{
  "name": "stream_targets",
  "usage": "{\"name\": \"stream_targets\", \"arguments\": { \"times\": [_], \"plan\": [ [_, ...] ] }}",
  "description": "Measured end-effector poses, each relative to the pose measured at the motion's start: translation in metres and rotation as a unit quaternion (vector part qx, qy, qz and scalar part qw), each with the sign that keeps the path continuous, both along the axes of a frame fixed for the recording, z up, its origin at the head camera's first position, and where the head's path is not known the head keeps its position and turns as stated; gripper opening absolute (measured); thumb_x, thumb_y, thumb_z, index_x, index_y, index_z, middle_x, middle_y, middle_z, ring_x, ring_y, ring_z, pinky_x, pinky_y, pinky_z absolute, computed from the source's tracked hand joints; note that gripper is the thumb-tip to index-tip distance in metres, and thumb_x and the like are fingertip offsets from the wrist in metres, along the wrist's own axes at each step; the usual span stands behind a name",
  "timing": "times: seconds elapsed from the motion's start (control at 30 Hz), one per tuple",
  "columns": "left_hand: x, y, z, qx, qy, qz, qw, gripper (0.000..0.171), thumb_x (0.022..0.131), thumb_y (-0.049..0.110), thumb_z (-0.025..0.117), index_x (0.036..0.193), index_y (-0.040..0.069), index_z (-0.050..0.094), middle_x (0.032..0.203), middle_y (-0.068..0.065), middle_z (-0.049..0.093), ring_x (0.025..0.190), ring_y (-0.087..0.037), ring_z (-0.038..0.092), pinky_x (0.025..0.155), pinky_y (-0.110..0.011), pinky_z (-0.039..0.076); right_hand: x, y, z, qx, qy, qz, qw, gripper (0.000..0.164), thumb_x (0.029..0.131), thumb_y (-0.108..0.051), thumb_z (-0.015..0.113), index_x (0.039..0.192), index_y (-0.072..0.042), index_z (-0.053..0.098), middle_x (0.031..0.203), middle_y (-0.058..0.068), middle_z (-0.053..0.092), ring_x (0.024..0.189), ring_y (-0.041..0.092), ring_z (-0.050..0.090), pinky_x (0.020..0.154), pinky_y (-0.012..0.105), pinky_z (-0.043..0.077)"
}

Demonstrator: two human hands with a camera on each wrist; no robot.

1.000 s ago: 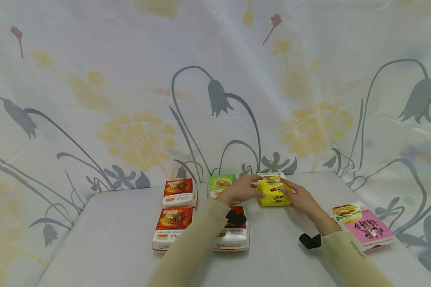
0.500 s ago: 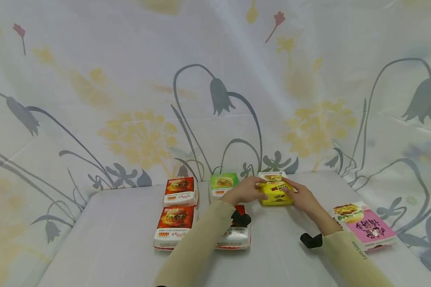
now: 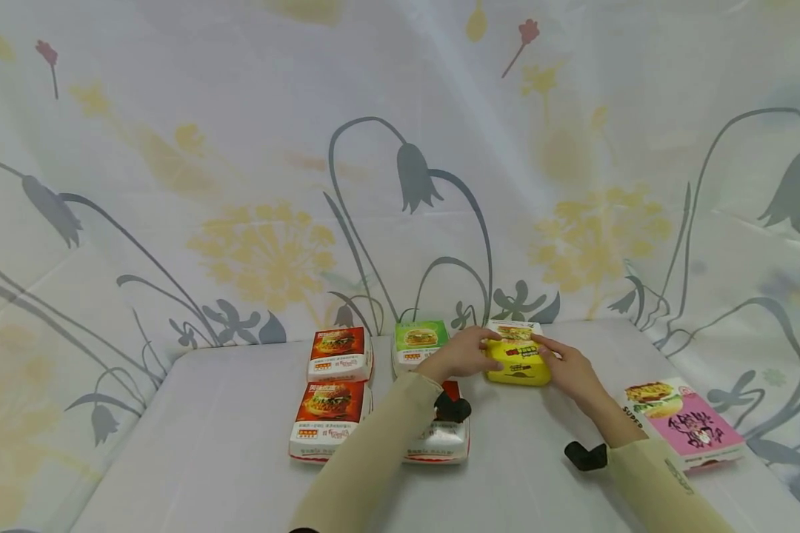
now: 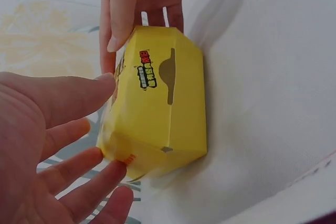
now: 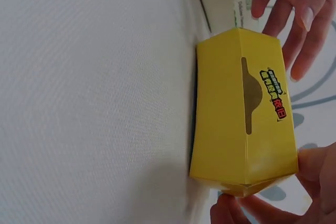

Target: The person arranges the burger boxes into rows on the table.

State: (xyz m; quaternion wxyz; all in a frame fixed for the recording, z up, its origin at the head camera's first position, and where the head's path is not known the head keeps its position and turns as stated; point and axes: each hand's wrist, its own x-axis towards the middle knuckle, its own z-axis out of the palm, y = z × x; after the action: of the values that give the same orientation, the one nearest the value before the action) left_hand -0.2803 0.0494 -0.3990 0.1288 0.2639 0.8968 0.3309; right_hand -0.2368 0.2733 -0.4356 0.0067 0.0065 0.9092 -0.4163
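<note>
A yellow burger box (image 3: 518, 368) with a white and burger-print top lies at the back of the white table. My left hand (image 3: 463, 354) is at its left end, fingers spread and loosely bent; the right wrist view shows a gap between this hand (image 5: 299, 14) and the box. At the opposite end, my right hand (image 3: 573, 374) has its fingertips right at the end panel. In the right wrist view the thumb of the right hand (image 5: 315, 192) is at the box's upper corner, fingers below it. The left wrist view shows the box's tab slot facing outward.
Left of the yellow box stands a green burger box (image 3: 420, 339). Two red burger boxes (image 3: 336, 355) sit further left, one before the other. Another red box (image 3: 440, 448) is partly under my left sleeve. A pink box (image 3: 696, 429) lies right of my right arm. Flowered cloth hangs behind.
My right thumb has drawn back off the top of the yellow box towards its right end. The left hand stays about where it was. The head view has shifted slightly.
</note>
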Motion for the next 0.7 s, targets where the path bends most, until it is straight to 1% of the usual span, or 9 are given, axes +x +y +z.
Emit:
{"name": "stream_targets", "arguments": {
  "times": [0.07, 0.17, 0.23, 0.3, 0.37, 0.5, 0.6, 0.7],
  "plan": [
    [0.000, 0.002, 0.000, 0.006, -0.001, 0.006, 1.0000, 0.050, 0.089, 0.025, 0.076, 0.136, 0.017, 0.061, 0.140, -0.003, 0.054, 0.120, -0.020, 0.057, 0.097, -0.032, 0.048, 0.003, -0.001, 0.002, 0.006, 0.012, -0.006, 1.000, 0.049, 0.108, -0.029, 0.042, 0.150, -0.004, 0.042, 0.149, 0.033, 0.036, 0.136, 0.053, 0.034, 0.106, 0.066, 0.031],
    [-0.001, 0.005, 0.001, 0.007, 0.003, 0.022, 0.9997, 0.048, 0.089, 0.026, 0.075, 0.135, 0.017, 0.063, 0.138, -0.002, 0.057, 0.118, -0.019, 0.058, 0.095, -0.032, 0.049, 0.006, -0.002, 0.005, 0.017, 0.015, -0.011, 1.000, 0.052, 0.106, -0.029, 0.047, 0.151, -0.003, 0.041, 0.145, 0.035, 0.041, 0.131, 0.051, 0.042, 0.103, 0.063, 0.037],
    [-0.002, 0.008, 0.001, 0.005, 0.008, 0.034, 0.9994, 0.046, 0.089, 0.027, 0.076, 0.132, 0.018, 0.064, 0.135, 0.000, 0.059, 0.117, -0.018, 0.058, 0.094, -0.032, 0.049, 0.008, -0.002, 0.006, 0.025, 0.015, -0.016, 0.999, 0.056, 0.105, -0.031, 0.050, 0.151, -0.002, 0.038, 0.143, 0.036, 0.042, 0.128, 0.051, 0.045, 0.101, 0.062, 0.040],
    [-0.002, 0.012, 0.000, 0.001, 0.017, 0.046, 0.9988, 0.043, 0.089, 0.027, 0.075, 0.130, 0.020, 0.066, 0.134, 0.000, 0.060, 0.116, -0.017, 0.059, 0.094, -0.032, 0.049, 0.008, -0.002, 0.006, 0.030, 0.013, -0.020, 0.999, 0.061, 0.104, -0.033, 0.052, 0.152, -0.001, 0.035, 0.144, 0.036, 0.040, 0.128, 0.051, 0.046, 0.101, 0.061, 0.041],
    [-0.003, 0.016, 0.000, -0.003, 0.026, 0.056, 0.9981, 0.041, 0.089, 0.028, 0.075, 0.129, 0.021, 0.067, 0.133, 0.001, 0.061, 0.118, -0.018, 0.058, 0.095, -0.033, 0.048, 0.009, -0.003, 0.005, 0.029, 0.012, -0.022, 0.999, 0.066, 0.102, -0.034, 0.054, 0.153, 0.001, 0.032, 0.147, 0.036, 0.036, 0.129, 0.052, 0.043, 0.102, 0.062, 0.039],
    [-0.003, 0.024, -0.001, -0.005, 0.040, 0.081, 0.9960, 0.038, 0.089, 0.030, 0.075, 0.127, 0.022, 0.069, 0.135, 0.001, 0.061, 0.124, -0.020, 0.055, 0.100, -0.034, 0.045, 0.008, -0.007, 0.004, 0.023, 0.013, -0.023, 0.999, 0.079, 0.098, -0.036, 0.061, 0.153, 0.007, 0.024, 0.152, 0.039, 0.024, 0.137, 0.055, 0.027, 0.109, 0.066, 0.026],
    [-0.004, 0.030, -0.001, -0.003, 0.041, 0.102, 0.9939, 0.039, 0.088, 0.031, 0.076, 0.125, 0.024, 0.070, 0.134, 0.001, 0.061, 0.127, -0.020, 0.053, 0.102, -0.035, 0.044, 0.006, -0.010, 0.002, 0.022, 0.010, -0.024, 0.999, 0.087, 0.096, -0.040, 0.063, 0.153, 0.009, 0.020, 0.153, 0.039, 0.019, 0.141, 0.055, 0.017, 0.112, 0.067, 0.017],
    [-0.003, 0.035, -0.003, 0.001, 0.039, 0.121, 0.9919, 0.039, 0.087, 0.031, 0.078, 0.124, 0.024, 0.070, 0.132, 0.001, 0.062, 0.125, -0.021, 0.055, 0.101, -0.035, 0.045, 0.006, -0.010, 0.002, 0.022, -0.001, -0.028, 0.999, 0.090, 0.096, -0.044, 0.063, 0.155, 0.007, 0.017, 0.154, 0.037, 0.018, 0.142, 0.054, 0.017, 0.112, 0.067, 0.017]
  ]
}}
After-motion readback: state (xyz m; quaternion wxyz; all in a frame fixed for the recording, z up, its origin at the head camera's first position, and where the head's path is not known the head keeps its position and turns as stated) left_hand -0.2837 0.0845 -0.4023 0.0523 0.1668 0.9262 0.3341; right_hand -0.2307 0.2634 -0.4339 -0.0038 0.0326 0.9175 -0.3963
